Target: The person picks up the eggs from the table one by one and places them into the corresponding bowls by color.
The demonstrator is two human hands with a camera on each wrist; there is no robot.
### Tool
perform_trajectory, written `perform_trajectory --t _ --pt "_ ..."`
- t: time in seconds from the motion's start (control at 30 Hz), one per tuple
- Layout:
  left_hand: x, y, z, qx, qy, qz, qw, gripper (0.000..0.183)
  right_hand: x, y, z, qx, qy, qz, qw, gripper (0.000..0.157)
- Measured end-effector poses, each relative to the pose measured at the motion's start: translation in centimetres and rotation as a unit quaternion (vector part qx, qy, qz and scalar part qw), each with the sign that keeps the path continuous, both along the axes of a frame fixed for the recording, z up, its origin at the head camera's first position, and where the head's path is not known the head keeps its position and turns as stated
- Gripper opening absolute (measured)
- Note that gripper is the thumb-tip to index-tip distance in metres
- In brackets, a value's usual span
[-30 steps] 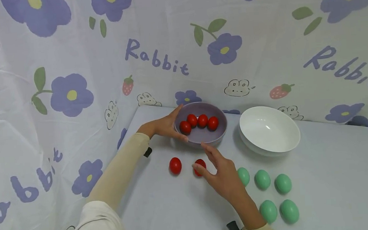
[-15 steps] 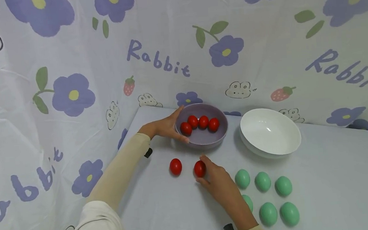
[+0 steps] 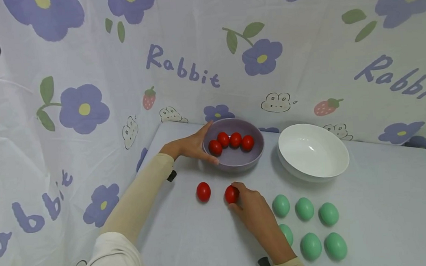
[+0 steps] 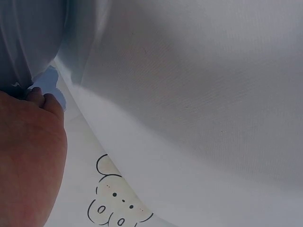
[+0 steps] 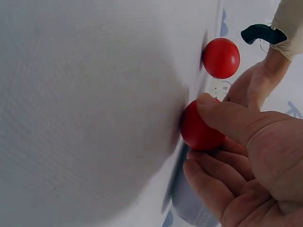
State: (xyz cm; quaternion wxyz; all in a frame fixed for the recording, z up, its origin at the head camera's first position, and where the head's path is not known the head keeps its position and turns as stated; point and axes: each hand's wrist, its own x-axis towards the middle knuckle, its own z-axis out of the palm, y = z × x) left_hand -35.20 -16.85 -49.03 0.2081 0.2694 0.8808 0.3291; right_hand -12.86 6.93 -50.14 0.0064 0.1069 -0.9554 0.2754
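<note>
In the head view, a purple bowl [image 3: 238, 159] holds several red eggs [image 3: 223, 139]. My left hand [image 3: 193, 145] spans the bowl's left side, thumb in front and a finger behind at the rim. The left wrist view shows that hand [image 4: 31, 151] at its left edge, its fingertips against the bowl [image 4: 31, 42]. In front of the bowl, my right hand [image 3: 253, 210] pinches a red egg [image 3: 232, 195] on the table between thumb and fingers. The right wrist view shows the thumb over this egg [image 5: 201, 125]. Another red egg [image 3: 203, 192] lies to its left.
A white bowl [image 3: 313, 151] stands right of the purple one. Several green eggs [image 3: 304, 208] lie in rows on the white table [image 3: 385, 203], close to my right forearm. A patterned cloth [image 3: 192, 36] hangs behind and to the left.
My right hand has come down and left onto the red egg, its thumb and fingers closing about it. The left hand stays at the purple bowl.
</note>
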Motion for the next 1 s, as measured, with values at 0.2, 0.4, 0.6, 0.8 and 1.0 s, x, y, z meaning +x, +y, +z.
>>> perform_trajectory --t 0.2,0.4,0.6,0.8,1.0 --pt "0.3 -0.1 0.1 0.007 -0.003 0.001 1.0000 0.153 -0.2 0.3 1.5 -0.018 -0.007 0.010 1.000 0.062" --pt "0.4 0.1 0.3 0.019 0.000 -0.002 0.9998 0.147 -1.1 1.2 4.7 -0.071 0.006 0.035 0.997 0.060" --pt "0.1 0.1 0.3 0.015 0.009 -0.004 0.9998 0.147 -3.5 2.2 7.2 -0.100 0.014 0.034 0.994 0.064" --pt "0.0 -0.2 0.0 0.009 0.003 0.001 1.0000 0.149 -6.3 2.5 8.2 -0.112 0.046 0.025 0.992 0.062" --pt "-0.1 -0.1 0.0 0.009 0.003 -0.007 0.9999 0.151 -8.7 2.2 9.6 -0.081 0.098 0.007 0.992 0.062"
